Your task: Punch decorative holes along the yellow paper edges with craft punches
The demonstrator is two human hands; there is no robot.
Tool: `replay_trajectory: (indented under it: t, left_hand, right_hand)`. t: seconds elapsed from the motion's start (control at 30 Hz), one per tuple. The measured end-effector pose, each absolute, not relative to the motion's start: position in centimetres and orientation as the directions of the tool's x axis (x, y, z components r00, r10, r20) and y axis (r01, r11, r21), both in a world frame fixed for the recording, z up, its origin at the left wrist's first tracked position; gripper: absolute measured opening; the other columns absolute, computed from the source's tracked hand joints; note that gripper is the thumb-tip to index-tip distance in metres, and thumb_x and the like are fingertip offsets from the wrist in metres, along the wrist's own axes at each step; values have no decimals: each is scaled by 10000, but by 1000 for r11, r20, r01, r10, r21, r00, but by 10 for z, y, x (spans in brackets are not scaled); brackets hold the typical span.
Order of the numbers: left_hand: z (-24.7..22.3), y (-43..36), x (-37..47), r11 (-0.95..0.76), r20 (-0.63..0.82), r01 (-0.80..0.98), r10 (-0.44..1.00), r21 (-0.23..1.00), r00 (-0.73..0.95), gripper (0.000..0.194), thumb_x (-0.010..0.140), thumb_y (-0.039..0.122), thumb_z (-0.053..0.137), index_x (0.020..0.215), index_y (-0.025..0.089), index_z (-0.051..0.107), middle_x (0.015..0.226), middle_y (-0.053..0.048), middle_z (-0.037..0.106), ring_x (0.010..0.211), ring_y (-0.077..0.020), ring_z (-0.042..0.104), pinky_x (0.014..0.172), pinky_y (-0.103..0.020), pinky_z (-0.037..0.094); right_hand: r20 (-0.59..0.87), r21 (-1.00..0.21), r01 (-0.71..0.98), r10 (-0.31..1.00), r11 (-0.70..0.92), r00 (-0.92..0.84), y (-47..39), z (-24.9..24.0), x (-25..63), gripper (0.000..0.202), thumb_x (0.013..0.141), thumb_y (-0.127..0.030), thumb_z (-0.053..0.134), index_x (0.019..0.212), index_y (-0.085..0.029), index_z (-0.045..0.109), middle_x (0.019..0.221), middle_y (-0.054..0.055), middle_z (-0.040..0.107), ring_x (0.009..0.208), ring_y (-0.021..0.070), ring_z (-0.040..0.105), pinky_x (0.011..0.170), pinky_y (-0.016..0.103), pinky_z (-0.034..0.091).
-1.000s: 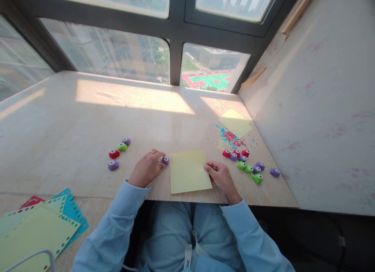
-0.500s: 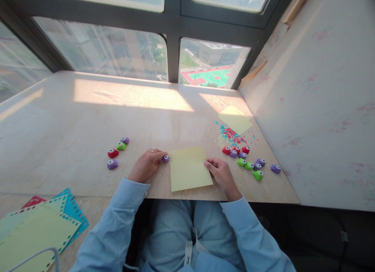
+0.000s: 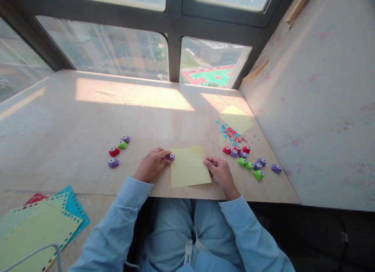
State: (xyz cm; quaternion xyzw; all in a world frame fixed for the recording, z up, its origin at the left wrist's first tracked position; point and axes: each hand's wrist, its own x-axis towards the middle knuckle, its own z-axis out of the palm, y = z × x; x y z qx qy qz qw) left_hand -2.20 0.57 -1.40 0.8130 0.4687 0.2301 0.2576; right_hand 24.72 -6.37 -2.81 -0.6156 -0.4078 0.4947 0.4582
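A pale yellow sheet of paper [image 3: 190,167] lies at the table's front edge between my hands. My left hand [image 3: 152,164] is closed on a small purple paper punch [image 3: 170,157] with a round eye-like button, which sits at the sheet's upper left edge. Pinched between the thumb and fingers of my right hand [image 3: 222,173] is the sheet's right edge. Small marks run near the sheet's top right side. Further left stand several more punches, among them a red punch [image 3: 114,151] and a green punch [image 3: 122,144].
Several red, purple and green punches [image 3: 249,165] stand at the right. Behind them lie scattered confetti bits [image 3: 231,135] and yellow sheets [image 3: 236,119]. Sheets with punched edges [image 3: 38,229] overlap at the lower left, near a white cable [image 3: 43,248]. A wall [image 3: 316,120] bounds the right side.
My left hand and the purple punch have moved slightly right, onto the sheet's left edge. My right hand keeps its grip on the sheet.
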Motion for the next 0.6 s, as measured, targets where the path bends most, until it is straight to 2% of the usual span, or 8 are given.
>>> replay_trajectory:
  t: [0.07, 0.13, 0.23, 0.33, 0.43, 0.5, 0.6]
  left_hand:
    - [-14, 5, -21, -427, 139, 629, 880, 649, 455, 237, 828, 249, 613, 1044, 212, 705, 964, -62, 693, 914, -220, 631, 844, -355, 499]
    - [-14, 5, -22, -415, 135, 606, 881, 679, 453, 246, 830, 282, 627, 1054, 210, 700, 970, -62, 691, 889, -210, 636, 832, -350, 503]
    - [-15, 5, -24, -371, 124, 575, 898, 729, 422, 289, 856, 359, 616, 1081, 192, 688, 978, -69, 686, 819, -186, 633, 770, -327, 512]
    - [-14, 3, -22, -346, 123, 564, 911, 750, 394, 306, 882, 385, 586, 1083, 178, 687, 964, -74, 683, 790, -174, 624, 745, -316, 510]
    - [-13, 1, -16, -332, 129, 567, 921, 754, 367, 295, 880, 378, 588, 1048, 165, 704, 960, -85, 680, 807, -179, 625, 767, -329, 510]
    - [-13, 0, -13, -313, 123, 564, 929, 765, 349, 282, 882, 375, 582, 1023, 171, 717, 958, -86, 683, 826, -185, 629, 780, -336, 515]
    - [-13, 0, -12, -292, 102, 537, 929, 791, 356, 251, 876, 354, 583, 991, 191, 735, 953, -80, 695, 847, -190, 638, 800, -342, 523]
  right_hand:
    - [-215, -968, 86, 957, -235, 195, -65, -28, 248, 404, 756, -540, 704, 930, -176, 731, 866, 85, 764, 772, 251, 700, 636, 329, 549]
    - [-143, -956, 213, 953, -203, 266, -68, -25, 248, 404, 786, -545, 676, 958, -182, 719, 817, 76, 746, 700, 233, 674, 610, 328, 534]
    - [149, -842, 536, 931, -57, 334, -74, -19, 248, 341, 869, -487, 605, 992, -187, 709, 764, 65, 694, 656, 207, 619, 642, 339, 523]
    - [363, -674, 709, 929, 206, 76, -74, -16, 245, 258, 934, -376, 547, 1043, -203, 705, 908, 98, 701, 844, 229, 644, 797, 380, 531]
    - [387, -574, 687, 887, 446, -252, -69, -20, 242, 249, 940, -296, 555, 1147, -237, 681, 1192, 111, 679, 1147, 254, 596, 993, 445, 472]
    - [355, -544, 675, 866, 498, -352, -65, -25, 240, 267, 940, -277, 562, 1183, -256, 670, 1302, 98, 637, 1244, 257, 549, 1050, 471, 435]
    - [318, -537, 693, 876, 481, -362, -62, -32, 239, 276, 944, -266, 557, 1195, -260, 671, 1329, 93, 627, 1275, 258, 535, 1068, 485, 425]
